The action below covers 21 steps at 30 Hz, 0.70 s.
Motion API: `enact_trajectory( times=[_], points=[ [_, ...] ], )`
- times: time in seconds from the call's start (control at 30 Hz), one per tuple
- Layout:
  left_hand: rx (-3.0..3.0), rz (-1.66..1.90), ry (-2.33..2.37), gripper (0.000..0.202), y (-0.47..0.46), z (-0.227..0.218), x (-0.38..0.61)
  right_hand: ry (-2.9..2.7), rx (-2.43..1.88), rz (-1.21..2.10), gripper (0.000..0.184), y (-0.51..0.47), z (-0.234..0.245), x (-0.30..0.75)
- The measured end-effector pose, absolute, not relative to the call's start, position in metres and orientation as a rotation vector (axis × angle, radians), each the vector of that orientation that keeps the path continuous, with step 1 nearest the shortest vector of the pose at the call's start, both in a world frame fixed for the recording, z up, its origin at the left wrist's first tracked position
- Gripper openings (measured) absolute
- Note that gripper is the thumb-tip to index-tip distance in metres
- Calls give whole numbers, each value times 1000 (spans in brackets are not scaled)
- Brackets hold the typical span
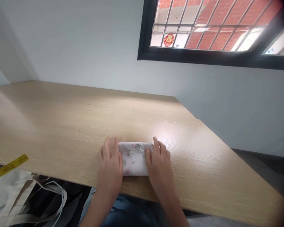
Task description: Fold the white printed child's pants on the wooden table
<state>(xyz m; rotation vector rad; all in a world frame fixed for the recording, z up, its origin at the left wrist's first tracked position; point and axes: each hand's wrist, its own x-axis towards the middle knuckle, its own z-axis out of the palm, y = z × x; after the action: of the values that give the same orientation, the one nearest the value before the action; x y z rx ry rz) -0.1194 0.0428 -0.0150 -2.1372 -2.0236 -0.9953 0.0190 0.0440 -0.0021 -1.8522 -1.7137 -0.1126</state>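
A small folded white cloth [134, 158] with little printed pictures lies on the wooden table [61, 126] near its front edge. My left hand [110, 165] rests flat on the cloth's left end, fingers together and pointing away from me. My right hand [159, 164] presses flat on the cloth's right end. Both hands cover the ends, so only the middle of the cloth shows. Neither hand grips it.
A yellow measuring tape [8, 166] pokes over the table's front edge at the left. A pale canvas bag [16, 195] with straps lies below it. A white wall and a dark-framed window [213, 56] stand behind the table.
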Motion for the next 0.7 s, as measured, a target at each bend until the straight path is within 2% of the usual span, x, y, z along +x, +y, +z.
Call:
enact_trajectory(
  times=[0.13, 0.23, 0.33, 0.4, 0.53, 0.6, 0.7],
  points=[
    [-2383, -834, -1825, 45, 46, -9, -110, -1953, -1622, -263, 45, 36, -8, 4],
    [-2551, -753, -1799, 47, 46, -11, -116, -2077, -1578, -82, 45, 34, -12, 9],
    [-2532, -838, -1964, 53, 41, -20, -135, -1936, -1656, 140, 49, 32, -15, 35],
    [-2487, -938, -2089, 54, 37, -25, -147, -1768, -1713, 169, 49, 25, -16, 55],
    [-2375, -1210, -2202, 53, 44, -19, -153, -1547, -1633, -7, 29, -3, -16, 62],
    [-2449, -1280, -2116, 48, 55, -10, -147, -1619, -1471, -30, 19, -17, -18, 48],
    [-2606, -1304, -1975, 39, 68, 3, -135, -1796, -1325, -73, 13, -27, -23, 23]
  ],
)
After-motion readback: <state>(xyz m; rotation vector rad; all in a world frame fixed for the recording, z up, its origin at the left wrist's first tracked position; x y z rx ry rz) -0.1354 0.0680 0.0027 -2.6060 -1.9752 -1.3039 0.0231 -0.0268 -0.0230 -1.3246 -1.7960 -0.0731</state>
